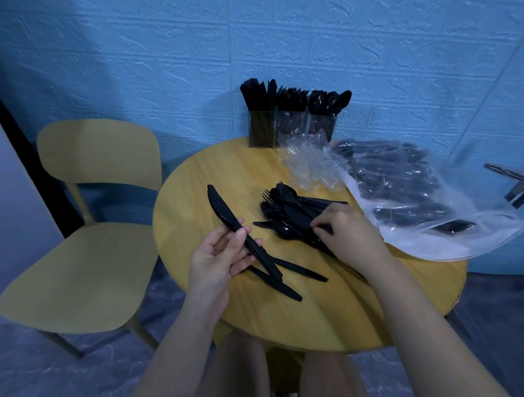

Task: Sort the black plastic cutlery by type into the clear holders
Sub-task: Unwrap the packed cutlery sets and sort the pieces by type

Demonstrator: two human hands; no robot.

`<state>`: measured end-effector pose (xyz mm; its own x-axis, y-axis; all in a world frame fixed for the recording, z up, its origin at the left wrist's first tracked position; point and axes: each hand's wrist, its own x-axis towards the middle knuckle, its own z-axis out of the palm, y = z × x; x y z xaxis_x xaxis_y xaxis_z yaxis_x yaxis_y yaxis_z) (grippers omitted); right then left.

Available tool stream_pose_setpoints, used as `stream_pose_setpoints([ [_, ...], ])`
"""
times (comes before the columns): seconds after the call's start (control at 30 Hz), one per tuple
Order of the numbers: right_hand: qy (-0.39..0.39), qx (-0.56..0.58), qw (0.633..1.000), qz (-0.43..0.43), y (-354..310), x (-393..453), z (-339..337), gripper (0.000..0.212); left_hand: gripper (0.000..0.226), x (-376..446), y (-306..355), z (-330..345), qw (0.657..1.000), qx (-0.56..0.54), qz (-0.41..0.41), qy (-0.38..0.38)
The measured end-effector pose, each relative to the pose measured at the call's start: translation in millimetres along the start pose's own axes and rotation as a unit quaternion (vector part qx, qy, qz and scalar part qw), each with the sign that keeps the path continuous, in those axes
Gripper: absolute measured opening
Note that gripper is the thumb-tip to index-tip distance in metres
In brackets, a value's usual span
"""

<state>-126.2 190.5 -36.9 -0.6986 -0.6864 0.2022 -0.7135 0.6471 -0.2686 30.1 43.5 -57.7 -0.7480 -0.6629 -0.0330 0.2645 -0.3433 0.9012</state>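
Note:
My left hand [221,258] holds a bundle of black plastic knives [224,215], blades pointing up and left, above the round wooden table [209,171]. Two more knives [294,273] lie on the table just below that bundle. My right hand [347,234] pinches a piece in the loose pile of black forks, spoons and knives [289,208] at the table's middle. Three clear holders [291,125] stand at the table's far edge, filled left to right with knives, forks and spoons.
A crumpled clear wrapper [311,167] lies in front of the holders. A large clear bag of more black cutlery [409,194] covers the table's right side. A yellow chair [91,210] stands to the left. The blue wall is close behind the table.

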Motion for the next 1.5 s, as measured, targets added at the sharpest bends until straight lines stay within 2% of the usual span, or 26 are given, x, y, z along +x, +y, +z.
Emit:
stream_pose_setpoints([
  [0.23, -0.058, 0.020, 0.995, -0.080, -18.5, 24.6, 1.1, 0.026, 0.029, -0.6, 0.9, 0.0, 1.000, -0.006, 0.004, -0.005],
  [0.37, -0.087, 0.031, 0.987, -0.129, -38.8, 42.6, 7.5, 0.032, 0.026, -1.0, 1.4, -0.2, 1.000, -0.016, 0.005, -0.001],
  [0.53, -0.175, -0.053, 0.974, -0.130, -57.4, 66.7, 10.6, 0.024, 0.018, -0.6, 1.6, -0.1, 1.000, -0.019, 0.007, 0.006],
  [0.7, -0.201, -0.071, 0.967, -0.139, -62.6, 76.2, 7.7, 0.018, 0.016, 3.5, 1.6, -2.9, 0.999, -0.047, -0.004, 0.022],
  [0.83, -0.175, 0.001, 0.977, -0.123, -58.1, 77.7, 5.8, 0.019, 0.016, 7.0, 2.1, -2.8, 0.997, -0.071, -0.014, 0.031],
  [0.97, -0.109, 0.132, 0.980, -0.103, -56.7, 76.9, -7.7, 0.013, 0.015, 8.4, 3.5, -3.1, 0.995, -0.090, -0.017, 0.044],
  [1.07, -0.072, 0.247, 0.963, -0.082, -55.0, 78.6, -19.1, 0.013, 0.015, 8.6, 4.5, -2.5, 0.994, -0.096, -0.016, 0.044],
  [1.33, 0.010, 0.418, 0.907, -0.053, -45.3, 76.7, -59.4, 0.007, 0.015, 6.8, 0.8, -3.4, 0.998, -0.061, -0.018, 0.015],
  [1.4, 0.007, 0.448, 0.891, -0.069, -48.8, 74.2, -64.7, 0.010, 0.016, 6.1, 0.9, -3.5, 0.998, -0.054, -0.021, 0.001],
  [1.5, -0.050, 0.496, 0.863, -0.083, -60.2, 68.8, -64.6, 0.010, 0.018, 4.5, 2.4, -2.6, 0.998, -0.057, -0.029, -0.022],
])
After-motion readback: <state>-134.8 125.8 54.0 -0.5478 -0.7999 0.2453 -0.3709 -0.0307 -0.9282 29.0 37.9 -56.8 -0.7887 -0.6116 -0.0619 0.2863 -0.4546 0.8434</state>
